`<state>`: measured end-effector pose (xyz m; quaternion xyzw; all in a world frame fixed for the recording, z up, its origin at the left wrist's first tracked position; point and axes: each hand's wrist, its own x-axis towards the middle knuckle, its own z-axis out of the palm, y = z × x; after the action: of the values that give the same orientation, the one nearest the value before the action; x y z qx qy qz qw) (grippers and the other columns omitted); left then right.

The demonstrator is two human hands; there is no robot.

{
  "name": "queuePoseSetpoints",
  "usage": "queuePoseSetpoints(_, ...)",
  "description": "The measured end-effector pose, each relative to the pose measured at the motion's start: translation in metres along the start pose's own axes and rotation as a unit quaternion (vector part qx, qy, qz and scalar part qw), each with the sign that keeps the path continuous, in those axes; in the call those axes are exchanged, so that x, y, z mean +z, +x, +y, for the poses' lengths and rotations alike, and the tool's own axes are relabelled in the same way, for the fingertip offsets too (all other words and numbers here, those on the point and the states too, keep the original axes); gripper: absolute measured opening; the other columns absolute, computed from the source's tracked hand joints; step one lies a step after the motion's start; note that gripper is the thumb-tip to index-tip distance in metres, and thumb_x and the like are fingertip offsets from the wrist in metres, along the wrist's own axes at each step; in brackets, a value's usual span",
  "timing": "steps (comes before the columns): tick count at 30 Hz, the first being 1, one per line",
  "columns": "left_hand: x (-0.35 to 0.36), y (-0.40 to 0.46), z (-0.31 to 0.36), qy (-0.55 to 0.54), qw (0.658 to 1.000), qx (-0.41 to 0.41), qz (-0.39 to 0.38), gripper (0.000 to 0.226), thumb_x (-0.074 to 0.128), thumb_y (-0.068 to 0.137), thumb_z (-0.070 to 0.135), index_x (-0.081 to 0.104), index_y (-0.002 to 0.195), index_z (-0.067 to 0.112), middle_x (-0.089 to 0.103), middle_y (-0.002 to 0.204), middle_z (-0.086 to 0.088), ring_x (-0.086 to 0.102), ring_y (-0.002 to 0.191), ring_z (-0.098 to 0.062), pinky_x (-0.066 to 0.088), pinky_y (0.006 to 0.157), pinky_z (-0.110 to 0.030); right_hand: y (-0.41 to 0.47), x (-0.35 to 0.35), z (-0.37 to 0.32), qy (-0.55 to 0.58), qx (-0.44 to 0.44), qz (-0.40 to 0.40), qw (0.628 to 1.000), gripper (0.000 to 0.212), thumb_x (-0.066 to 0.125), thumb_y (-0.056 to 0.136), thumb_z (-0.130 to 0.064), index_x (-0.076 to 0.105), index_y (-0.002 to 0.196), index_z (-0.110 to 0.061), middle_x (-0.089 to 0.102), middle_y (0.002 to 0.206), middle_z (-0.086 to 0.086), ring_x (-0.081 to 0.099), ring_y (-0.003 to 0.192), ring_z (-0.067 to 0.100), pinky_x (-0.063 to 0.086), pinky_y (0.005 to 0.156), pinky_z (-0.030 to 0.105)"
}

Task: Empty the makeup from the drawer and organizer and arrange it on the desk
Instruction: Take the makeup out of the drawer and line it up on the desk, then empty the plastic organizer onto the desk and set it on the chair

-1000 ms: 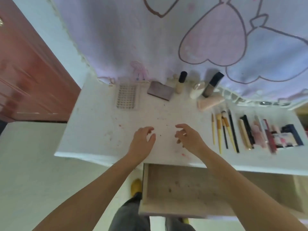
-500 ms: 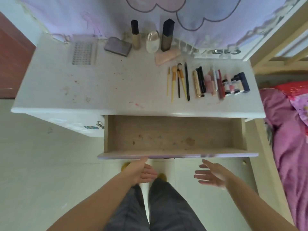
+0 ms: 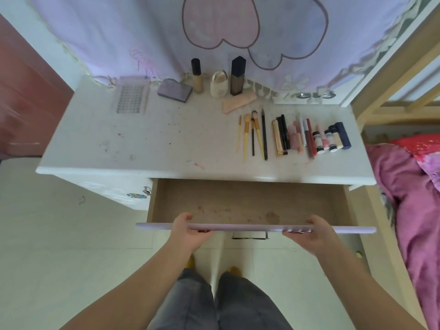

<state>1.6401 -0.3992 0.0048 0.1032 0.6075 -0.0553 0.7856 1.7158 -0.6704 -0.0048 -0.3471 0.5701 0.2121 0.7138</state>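
Two hands hold the lilac front edge of the open drawer (image 3: pixel 238 201), and going left to right: the left hand (image 3: pixel 188 232) grips that edge left of the metal handle (image 3: pixel 249 235), thumb over the top and fingers curled beneath; the right hand (image 3: pixel 314 234) grips it the same way right of the handle. The drawer is pulled well out from the desk (image 3: pixel 166 139) and its wooden floor shows only stains, so the emptying looks done. The makeup lies on the desk top: a lash tray (image 3: pixel 129 99) at the left rear, a grey compact (image 3: pixel 175 90), two upright bottles (image 3: pixel 237 76) and a small pouch near the curtain, then a row of brushes (image 3: pixel 252 135) and, furthest right, pencils and small tubes (image 3: pixel 331 139). An empty wooden drawer should slide lightly but may bind if pushed unevenly, so an even two-handed hold suits it. Bare desk surface lies left of the brushes; a bed frame and pink bedding crowd the right side, the floor behind the person is open.
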Motion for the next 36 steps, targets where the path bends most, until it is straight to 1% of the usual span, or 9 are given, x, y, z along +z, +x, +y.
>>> queuePoseSetpoints(8, 0.03, 0.005, 0.026, 0.034, 0.998, 0.033, -0.044, 0.069, 0.052, 0.084, 0.008, 0.018, 0.144, 0.012, 0.017, 0.147, -0.025, 0.021, 0.136, -0.047, 0.025, 0.109, -0.056, -0.022, 0.036, -0.016, 0.015, -0.03, -0.037, 0.999, 0.05, 0.03, 0.094, -0.001, 0.015, 0.142, -0.002, 0.019, 0.148, 0.021, 0.036, 0.13, 0.034, 0.032, 0.105, 0.06)
queuePoseSetpoints(12, 0.054, 0.006, 0.034, 0.005, 0.996, 0.054, -0.073, 0.075, 0.045, 0.09, 0.009, -0.001, 0.149, 0.011, 0.006, 0.153, -0.021, 0.014, 0.139, -0.045, 0.023, 0.109, -0.056, -0.012, 0.054, -0.033, 0.018, -0.023, -0.077, 0.997, 0.058, 0.023, 0.09, 0.005, 0.005, 0.145, 0.005, 0.043, 0.135, 0.014, 0.042, 0.126, 0.028, 0.028, 0.105, 0.063)
queuePoseSetpoints(15, 0.075, 0.006, 0.045, 0.014, 0.994, 0.058, -0.093, 0.06, 0.042, 0.092, 0.012, 0.013, 0.145, 0.005, 0.017, 0.15, -0.021, 0.023, 0.138, -0.039, 0.026, 0.108, -0.053, -0.003, 0.069, -0.044, 0.029, -0.004, -0.103, 0.994, 0.051, 0.022, 0.09, 0.002, 0.026, 0.141, -0.004, 0.05, 0.102, 0.005, 0.048, 0.112, 0.014, 0.039, 0.099, 0.06)
queuePoseSetpoints(20, 0.092, 0.009, 0.054, 0.016, 0.996, 0.049, -0.074, 0.07, 0.046, 0.083, 0.008, 0.01, 0.144, 0.008, 0.019, 0.145, -0.023, 0.027, 0.133, -0.043, 0.029, 0.104, -0.057, 0.002, 0.084, -0.057, -0.024, -0.012, -0.073, 0.997, 0.034, 0.026, 0.093, -0.002, 0.036, 0.126, 0.001, 0.035, 0.137, 0.02, 0.037, 0.131, 0.036, 0.03, 0.108, 0.059)
queuePoseSetpoints(23, 0.092, 0.012, 0.058, 0.037, 0.996, 0.038, -0.071, 0.069, 0.048, 0.079, 0.008, 0.016, 0.14, 0.01, 0.025, 0.139, -0.022, 0.033, 0.126, -0.044, 0.035, 0.097, -0.058, 0.004, 0.082, -0.055, -0.014, -0.021, -0.081, 0.996, 0.039, 0.03, 0.086, 0.002, 0.042, 0.12, -0.011, 0.043, 0.119, 0.015, 0.047, 0.117, 0.032, 0.04, 0.099, 0.051)
queuePoseSetpoints(26, 0.089, 0.008, 0.056, 0.129, 0.988, 0.041, -0.075, 0.043, 0.045, 0.085, 0.008, 0.029, 0.124, 0.002, 0.04, 0.123, -0.022, 0.042, 0.114, -0.037, 0.043, 0.089, -0.049, 0.001, 0.074, -0.054, -0.198, -0.05, -0.096, 0.974, 0.026, 0.036, 0.091, -0.005, 0.044, 0.116, -0.008, 0.047, 0.126, 0.02, 0.052, 0.113, 0.04, 0.044, 0.094, 0.05)
queuePoseSetpoints(28, 0.087, 0.0, 0.059, 0.264, 0.961, 0.044, -0.075, 0.024, 0.04, 0.092, 0.009, 0.036, 0.114, -0.001, 0.05, 0.105, -0.023, 0.05, 0.106, -0.035, 0.044, 0.09, -0.043, -0.011, 0.072, -0.056, -0.408, -0.062, -0.101, 0.905, 0.029, 0.041, 0.095, -0.015, 0.049, 0.119, -0.001, 0.051, 0.13, 0.023, 0.056, 0.107, 0.038, 0.045, 0.094, 0.051)
queuePoseSetpoints(31, 0.088, -0.025, 0.071, 0.521, 0.844, 0.067, -0.109, 0.022, 0.044, 0.095, 0.018, 0.048, 0.112, 0.005, 0.06, 0.108, -0.021, 0.062, 0.095, -0.03, 0.05, 0.083, -0.04, -0.043, 0.088, -0.06, -0.678, -0.132, -0.076, 0.719, 0.032, 0.043, 0.098, -0.027, 0.053, 0.123, -0.009, 0.063, 0.119, 0.012, 0.06, 0.104, 0.03, 0.046, 0.097, 0.047)
queuePoseSetpoints(36, 0.123, -0.059, 0.08, 0.703, 0.627, 0.303, -0.145, 0.025, 0.044, 0.097, 0.027, 0.057, 0.11, 0.011, 0.064, 0.102, -0.007, 0.061, 0.09, -0.02, 0.046, 0.08, -0.031, -0.078, 0.143, -0.058, -0.788, -0.444, -0.044, 0.424, 0.037, 0.034, 0.099, -0.029, 0.053, 0.121, -0.007, 0.06, 0.115, 0.012, 0.054, 0.111, 0.03, 0.034, 0.108, 0.047)
